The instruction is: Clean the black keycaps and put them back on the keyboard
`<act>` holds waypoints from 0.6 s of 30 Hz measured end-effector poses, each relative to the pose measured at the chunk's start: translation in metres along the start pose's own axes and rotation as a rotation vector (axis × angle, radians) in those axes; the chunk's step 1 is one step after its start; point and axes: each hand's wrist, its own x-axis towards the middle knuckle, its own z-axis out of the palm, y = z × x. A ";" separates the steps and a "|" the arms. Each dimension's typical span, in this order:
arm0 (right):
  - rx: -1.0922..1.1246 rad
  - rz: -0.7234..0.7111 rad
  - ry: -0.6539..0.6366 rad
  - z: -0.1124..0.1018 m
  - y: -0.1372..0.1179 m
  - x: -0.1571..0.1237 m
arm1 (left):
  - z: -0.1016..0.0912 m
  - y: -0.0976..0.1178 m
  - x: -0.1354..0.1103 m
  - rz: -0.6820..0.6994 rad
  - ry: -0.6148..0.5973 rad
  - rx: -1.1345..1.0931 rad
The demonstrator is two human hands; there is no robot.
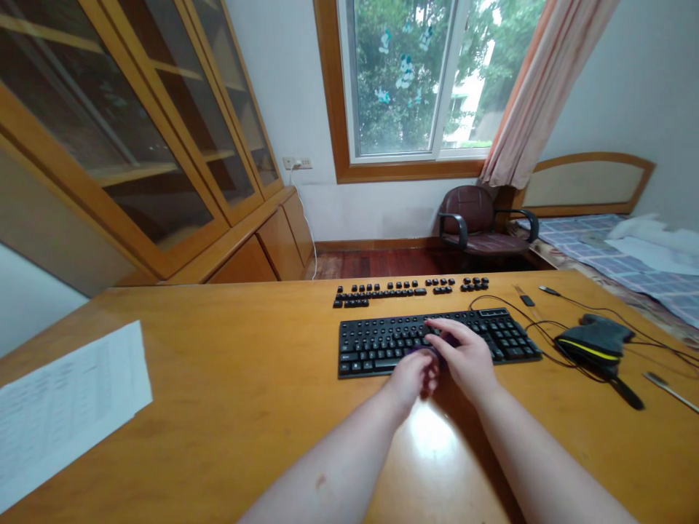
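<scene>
A black keyboard [360, 343] lies on the wooden desk, and its upper rows look bare of keycaps. Both of my hands are over its front edge, close together. My left hand [411, 380] has its fingers curled inward, by a dark purple, soft-looking thing [424, 351] whose kind is too blurred to name. Bent over the keys, my right hand [468, 358] has thumb and fingers around more of that purple stuff. Much of it is hidden by the hands. Behind the keyboard, loose black keycaps [376, 294] stand in rows.
To the right lie a grey cloth item [595, 342] with a yellow stripe, cables [579, 302], a small black-ended tool [527, 300] and a thin brush-like tool [671, 391]. Printed papers [76, 407] are at the left. Beyond the desk stands an armchair [475, 218].
</scene>
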 end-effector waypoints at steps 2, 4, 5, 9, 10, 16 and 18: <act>-0.059 -0.044 -0.088 0.002 -0.005 0.014 | 0.001 0.001 -0.005 -0.050 -0.109 0.144; -0.113 -0.123 -0.237 0.008 -0.007 0.029 | 0.001 0.004 -0.012 -0.140 -0.305 0.216; -0.137 -0.154 -0.297 0.013 -0.006 0.035 | 0.001 0.006 -0.015 -0.218 -0.437 0.232; -0.202 -0.210 -0.431 0.037 0.008 0.044 | 0.001 0.010 -0.022 -0.430 -0.758 0.284; -0.212 -0.216 -0.442 0.042 0.013 0.042 | 0.001 0.009 -0.021 -0.438 -0.772 0.293; -0.311 -0.202 -0.446 0.054 0.031 0.034 | -0.001 0.002 -0.015 -0.424 -0.761 0.284; -0.328 -0.196 -0.460 0.055 0.032 0.034 | -0.002 0.001 -0.015 -0.411 -0.753 0.272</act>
